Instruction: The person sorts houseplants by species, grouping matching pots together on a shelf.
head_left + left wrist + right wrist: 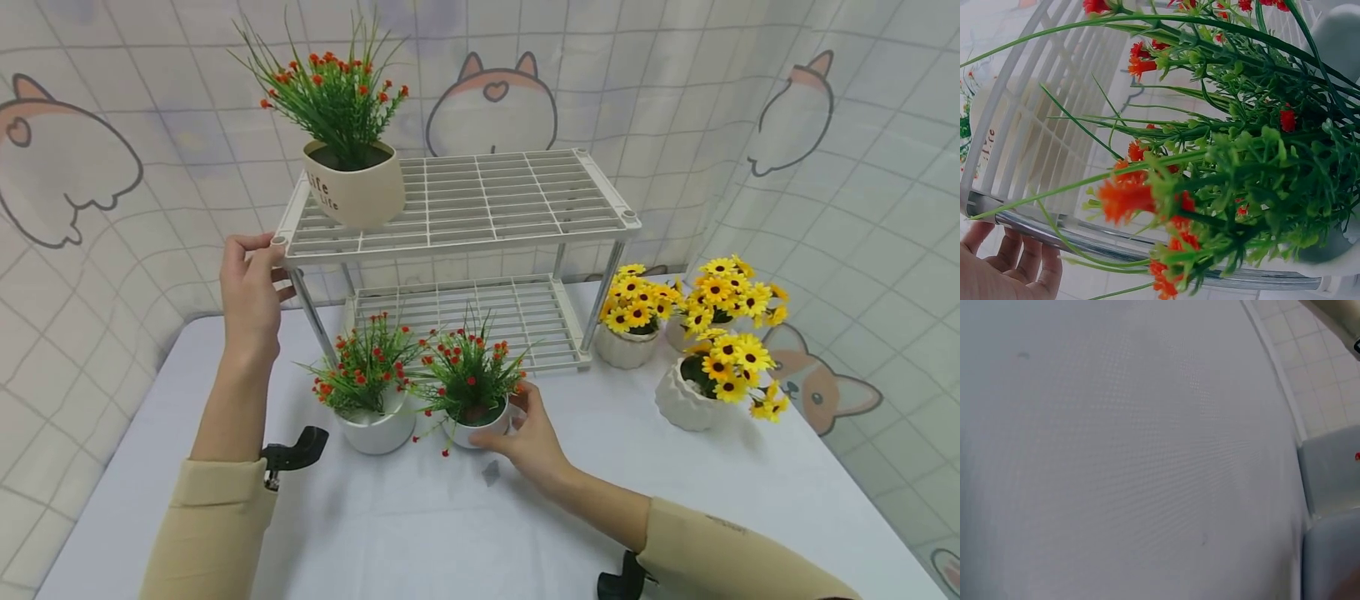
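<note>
My left hand (pixel 251 287) grips the front left corner of a white two-tier wire rack (pixel 480 247), fingers at the corner post; the left wrist view shows its fingertips (pixel 1011 255) by the metal post. With my right hand (pixel 534 442) I hold a small white pot (pixel 467 433) of red flowers (pixel 474 371) from its right side, in front of the lower shelf. A second white pot (pixel 380 429) of red flowers stands just left of it on the table. In the right wrist view, white pot surfaces (pixel 1335 475) show at the right edge.
A cream pot (pixel 360 192) lettered "Life", with orange-red flowers, stands on the top shelf's left end. Right of the rack, three white pots of yellow flowers (pixel 627 346) are grouped on the white-covered table (pixel 420 533). A patterned curtain (pixel 675 83) hangs behind.
</note>
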A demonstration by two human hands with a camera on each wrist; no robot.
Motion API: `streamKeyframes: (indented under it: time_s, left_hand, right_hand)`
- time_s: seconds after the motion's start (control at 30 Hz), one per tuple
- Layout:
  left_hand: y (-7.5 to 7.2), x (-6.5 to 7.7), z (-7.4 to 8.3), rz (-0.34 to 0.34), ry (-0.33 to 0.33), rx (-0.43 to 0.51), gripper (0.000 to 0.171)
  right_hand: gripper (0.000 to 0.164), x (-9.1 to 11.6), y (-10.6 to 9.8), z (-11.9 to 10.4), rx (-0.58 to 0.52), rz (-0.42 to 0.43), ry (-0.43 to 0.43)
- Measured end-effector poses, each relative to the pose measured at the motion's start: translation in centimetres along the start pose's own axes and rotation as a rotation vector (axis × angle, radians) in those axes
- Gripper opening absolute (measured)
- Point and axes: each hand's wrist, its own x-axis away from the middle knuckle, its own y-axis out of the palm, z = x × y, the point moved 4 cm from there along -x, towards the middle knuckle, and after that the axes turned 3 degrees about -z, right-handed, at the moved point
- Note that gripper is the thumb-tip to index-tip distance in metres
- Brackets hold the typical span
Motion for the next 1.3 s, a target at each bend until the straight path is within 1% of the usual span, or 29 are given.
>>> streamKeyframes:
  time_s: [0.2,0.4,0.53,0.67,0.8,1.03,1.13,1.3]
  left_hand:
    - [0.0,0.1,0.1,0.0,0.001,-0.015,0.018]
    - [0.1,0.2,0.2,0.0,0.015,-0.024,0.018]
    - [0.0,0.2,0.3,0.001,0.022,-0.039,0.02]
    - [0.0,0.1,0.1,-0.001,0.015,-0.018,0.019]
    - [0.0,0.0,-0.1,-0.002,0.006,-0.003,0.017]
    - [0.0,0.1,-0.1,0.0,0.006,-0.032,0.018]
    - [-0.1,0.1,0.0,0.001,0.01,-0.029,0.018]
    - [0.0,0.1,0.0,-0.003,0.008,-0.011,0.016]
  right_hand:
    - [0.104,-0.5,0.7,0.4,-0.07,0.017,0.016]
    - [0.102,-1.0,0.8,0.5,-0.067,0.029,0.045]
    - [0.101,-1.2,0.9,0.4,-0.061,0.025,0.036]
    - [0.099,-1.2,0.9,0.1,-0.064,0.03,0.028]
    - [0.095,-1.2,0.6,0.0,-0.047,0.049,0.029]
    - [0.094,-0.9,-0.3,-0.3,-0.008,0.068,0.033]
    - [0.097,-0.6,-0.7,-0.8,-0.018,0.066,0.031]
    - [0.092,-0.2,-1.6,-2.5,-0.055,0.064,0.012]
